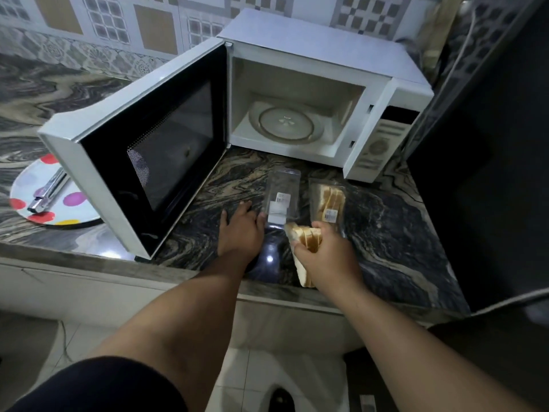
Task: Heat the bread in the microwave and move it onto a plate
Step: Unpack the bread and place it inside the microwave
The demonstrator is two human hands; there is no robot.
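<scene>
My right hand (328,257) is shut on a stack of bread slices (303,237) just above the counter's front edge. Resting flat on the counter, my left hand (242,230) has its fingers apart and touches the near end of an empty clear bread bag (280,194). A second clear bag with bread slices (328,199) lies to the right of it. The white microwave (320,49) stands behind with its door (154,156) swung wide open to the left; its glass turntable (286,124) is bare. A polka-dot plate (38,176) sits at the far left.
Metal tongs (49,190) lie on the plate, partly behind the open door. A dark tall appliance (490,144) blocks the right side. The marbled counter (386,233) ends at a front edge below my hands. Tiled wall behind.
</scene>
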